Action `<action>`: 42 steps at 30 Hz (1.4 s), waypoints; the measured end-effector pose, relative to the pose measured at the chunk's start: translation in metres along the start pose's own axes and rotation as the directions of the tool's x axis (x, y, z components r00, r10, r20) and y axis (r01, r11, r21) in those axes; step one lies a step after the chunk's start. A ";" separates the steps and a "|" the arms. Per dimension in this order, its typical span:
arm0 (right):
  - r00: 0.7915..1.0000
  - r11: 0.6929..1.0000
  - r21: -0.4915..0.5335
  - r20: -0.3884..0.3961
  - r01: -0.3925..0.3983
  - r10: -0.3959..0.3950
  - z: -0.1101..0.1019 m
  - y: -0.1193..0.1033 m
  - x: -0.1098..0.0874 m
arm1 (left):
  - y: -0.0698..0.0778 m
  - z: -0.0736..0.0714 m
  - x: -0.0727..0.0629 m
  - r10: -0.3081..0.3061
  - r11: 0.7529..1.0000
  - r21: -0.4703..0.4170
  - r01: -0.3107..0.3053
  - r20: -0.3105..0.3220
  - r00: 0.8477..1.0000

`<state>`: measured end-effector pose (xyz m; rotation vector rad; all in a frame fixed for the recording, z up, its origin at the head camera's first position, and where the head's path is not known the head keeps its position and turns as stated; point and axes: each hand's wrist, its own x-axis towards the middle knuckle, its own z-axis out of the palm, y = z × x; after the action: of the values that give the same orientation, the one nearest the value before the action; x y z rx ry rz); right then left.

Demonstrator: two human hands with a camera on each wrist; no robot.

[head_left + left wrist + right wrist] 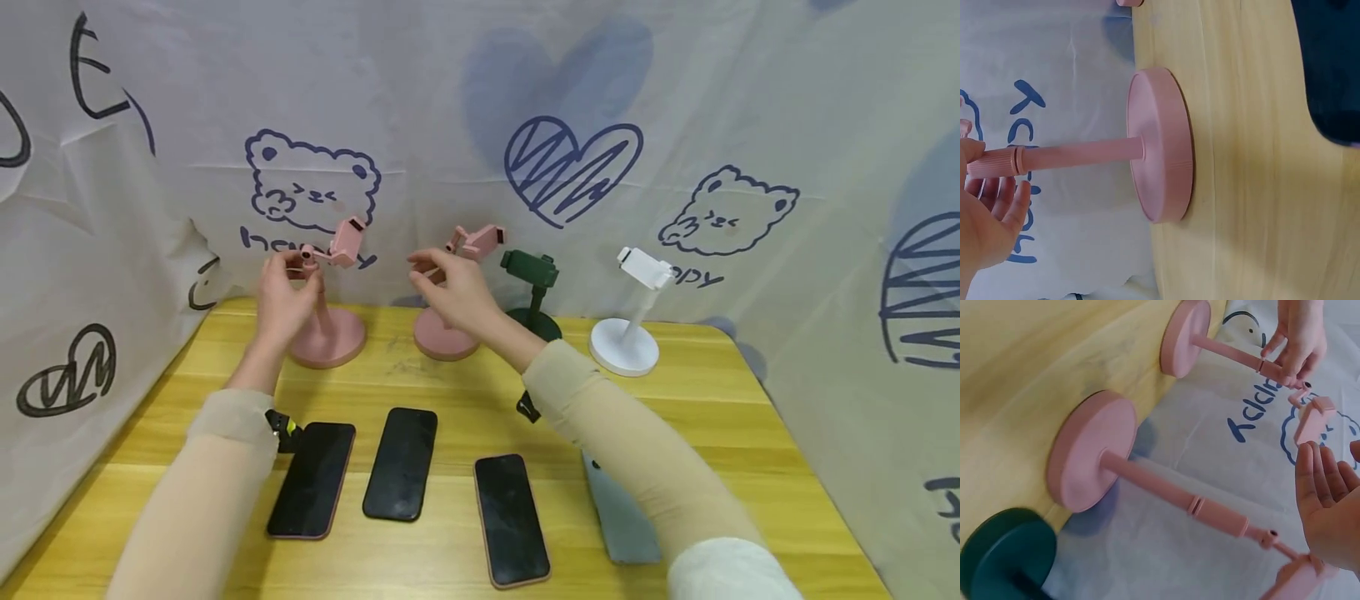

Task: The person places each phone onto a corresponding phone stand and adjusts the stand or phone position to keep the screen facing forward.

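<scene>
The left hand [285,300] pinches the ribbed collar of the left pink stand [327,340], just below its jointed arm; the stand is upright, its round base on the table [442,558]. The right hand [463,287] is apart from the left, its fingers extended and gripping nothing, in front of the second pink stand [445,335] (whether it touches that one, I cannot tell). Just right of that come a green stand [531,270] and, farther along, a white stand [624,346]. Nearer the person lie a left phone [311,481], a middle phone [401,464] and a right phone [512,520], dark screens up, and a grey phone [618,512] partly hidden by the right sleeve [645,450]. Behind the stands hangs a pale cloth [442,83] with bears and hearts.
</scene>
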<state>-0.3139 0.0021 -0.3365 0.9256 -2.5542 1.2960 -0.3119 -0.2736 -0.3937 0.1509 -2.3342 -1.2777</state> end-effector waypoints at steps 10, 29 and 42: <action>0.995 0.993 -0.081 0.032 -0.088 0.091 0.028 -0.008 0.061 | 0.001 0.014 0.002 -0.018 1.000 -0.025 0.018 -0.003 1.000; 0.991 0.981 -0.148 -0.062 -0.125 0.117 0.036 -0.012 0.091 | 0.002 0.019 0.001 0.018 0.999 -0.051 -0.018 0.002 1.000; 0.995 0.993 -0.095 -0.075 -0.077 0.070 0.028 -0.006 0.062 | 0.004 0.019 0.003 0.018 0.996 -0.091 -0.008 0.112 0.994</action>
<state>-0.3559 -0.0509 -0.3266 0.7598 -2.5927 1.1877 -0.3223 -0.2580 -0.3977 0.0353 -2.3614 -1.4160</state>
